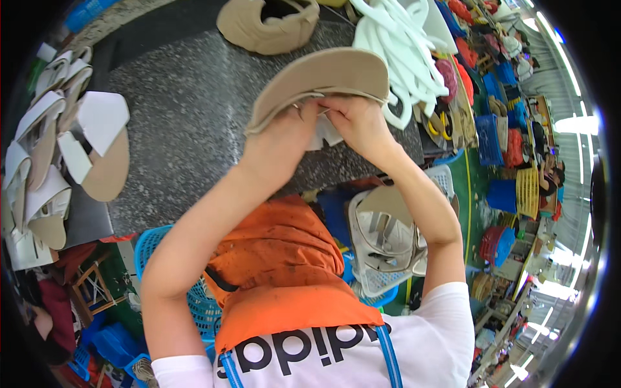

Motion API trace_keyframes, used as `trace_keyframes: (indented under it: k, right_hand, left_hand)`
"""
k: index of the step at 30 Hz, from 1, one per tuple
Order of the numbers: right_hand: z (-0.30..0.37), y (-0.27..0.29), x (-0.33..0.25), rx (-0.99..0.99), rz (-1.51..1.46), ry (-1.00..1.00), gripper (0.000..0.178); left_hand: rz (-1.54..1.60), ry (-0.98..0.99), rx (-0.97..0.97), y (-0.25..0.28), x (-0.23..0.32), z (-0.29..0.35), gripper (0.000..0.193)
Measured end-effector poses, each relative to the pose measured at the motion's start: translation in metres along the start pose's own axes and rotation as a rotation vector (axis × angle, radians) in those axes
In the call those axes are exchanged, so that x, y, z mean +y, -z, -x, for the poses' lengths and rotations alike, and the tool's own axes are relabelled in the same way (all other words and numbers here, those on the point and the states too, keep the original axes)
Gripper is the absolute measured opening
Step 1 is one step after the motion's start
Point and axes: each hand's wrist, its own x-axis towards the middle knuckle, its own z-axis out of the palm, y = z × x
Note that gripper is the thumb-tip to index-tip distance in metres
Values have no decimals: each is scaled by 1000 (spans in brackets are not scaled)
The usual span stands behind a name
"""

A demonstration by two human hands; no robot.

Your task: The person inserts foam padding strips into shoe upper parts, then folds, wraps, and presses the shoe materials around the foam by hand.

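Observation:
A tan cap (326,70) is held over the dark speckled tabletop (174,116), its curved brim facing away from me. My left hand (284,139) grips the cap's near edge on the left, fingers partly tucked under the brim. On the other side, my right hand (359,123) pinches at the middle of the same edge, close to the left fingertips. White material hangs between the two hands; the fingers partly hide it. Another tan cap (275,29) rests on the far part of the table.
White curved strips (394,52) lie heaped at the far right, with yellow-handled scissors (442,124) nearby. Stacked white and tan pieces (107,142) cover the left end. A white basket (381,275) of cap parts and a blue basket (202,310) flank my orange apron.

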Motion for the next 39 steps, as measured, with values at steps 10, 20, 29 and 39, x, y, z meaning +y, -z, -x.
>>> trace_keyframes:
  k: [10,20,29,39]
  right_hand:
    - [37,5,6,44,-69,356,23]
    - [53,5,17,-15,196,61,23]
    - [75,37,27,-119,121,257,28]
    - [42,-13,-39,200,-132,353,21]
  left_hand:
    - [353,-138,-22,-7,-25,32,39]
    - [251,-179,131,-16,2,-4,11]
    - [403,-356,-127,18,-15,-5,19]
    - [185,-147,475,68,-3,47,37]
